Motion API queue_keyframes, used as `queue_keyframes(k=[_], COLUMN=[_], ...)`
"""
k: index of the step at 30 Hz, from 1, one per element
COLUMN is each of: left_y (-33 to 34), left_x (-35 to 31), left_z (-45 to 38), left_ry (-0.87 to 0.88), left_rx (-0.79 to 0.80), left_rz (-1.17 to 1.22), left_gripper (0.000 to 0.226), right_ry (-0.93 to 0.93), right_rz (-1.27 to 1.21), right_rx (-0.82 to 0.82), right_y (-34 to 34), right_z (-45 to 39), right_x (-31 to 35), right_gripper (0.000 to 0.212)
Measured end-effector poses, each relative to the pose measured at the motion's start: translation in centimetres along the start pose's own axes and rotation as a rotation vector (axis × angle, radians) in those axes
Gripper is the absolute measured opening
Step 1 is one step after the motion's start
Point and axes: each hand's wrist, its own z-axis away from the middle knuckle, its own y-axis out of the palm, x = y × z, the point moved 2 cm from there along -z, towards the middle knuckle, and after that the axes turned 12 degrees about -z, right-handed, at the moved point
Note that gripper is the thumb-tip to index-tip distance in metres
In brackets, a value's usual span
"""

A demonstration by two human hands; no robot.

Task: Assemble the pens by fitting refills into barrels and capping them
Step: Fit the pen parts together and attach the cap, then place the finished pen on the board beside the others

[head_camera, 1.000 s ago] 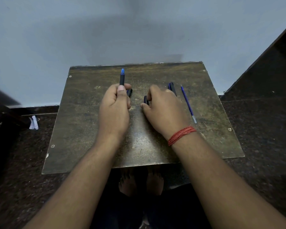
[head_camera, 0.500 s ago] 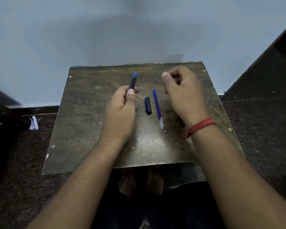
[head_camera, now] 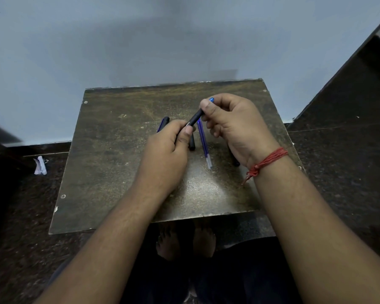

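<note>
Hands meet over a worn table: the left hand grips the near end of a black pen while the right hand pinches its far, blue-tipped end. A blue refill and black cap lie just beneath, on the tabletop.

A black barrel with a blue end slants in midair; a blue refill lies on the board.

Dim, soft light leaves the floor nearly black, a dull sheen on the table, wide-angle bending at edges.
</note>
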Motion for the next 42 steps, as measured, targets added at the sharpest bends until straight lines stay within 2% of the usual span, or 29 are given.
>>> queue_keyframes(k=[11, 13, 17, 19, 22, 28, 32, 37, 42], left_y=[0.0, 0.2, 0.6, 0.6, 0.7, 1.0, 1.0, 1.0, 1.2], left_x=[0.2, 0.4, 0.5, 0.7, 0.9, 1.5, 1.6, 1.8, 1.8], left_z=[-0.1, -0.3, -0.4, -0.4, -0.4, -0.6, -0.6, -0.7, -0.7], left_ry=[-0.037, -0.061, -0.137, -0.155, -0.165, -0.148, -0.160, -0.174, -0.167], left_rx=[-0.008, 0.029, 0.117, 0.131, 0.115, 0.091, 0.094, 0.092, 0.097], left_rz=[0.053, 0.127, 0.451, 0.499, 0.490, 0.383, 0.383, 0.399, 0.370], left_gripper=[0.025, 0.028, 0.032, 0.035, 0.034, 0.034, 0.034, 0.034, 0.034], right_ry=[-0.002, -0.022, -0.078, -0.049, 0.036, -0.016, 0.008, 0.074, 0.057], right_rz=[-0.128, -0.148, -0.161, -0.191, -0.277, -0.213, -0.289, -0.425, -0.314], right_rx=[0.018, 0.029, 0.074, 0.128, 0.156, -0.020, -0.033, 0.030, -0.076], right_y=[0.9, 0.9, 0.8, 0.7, 0.8, 1.1, 1.1, 0.9, 1.2], right_z=[0.2, 0.2, 0.1, 0.2, 0.2, 0.1, 0.2, 0.3, 0.3], right_x=[-0.6, -0.5, 0.0, 0.1, 0.1, -0.3, -0.2, 0.3, -0.2], right_gripper=[0.012, 0.013, 0.013, 0.012, 0.015, 0.006, 0.017, 0.029, 0.009])
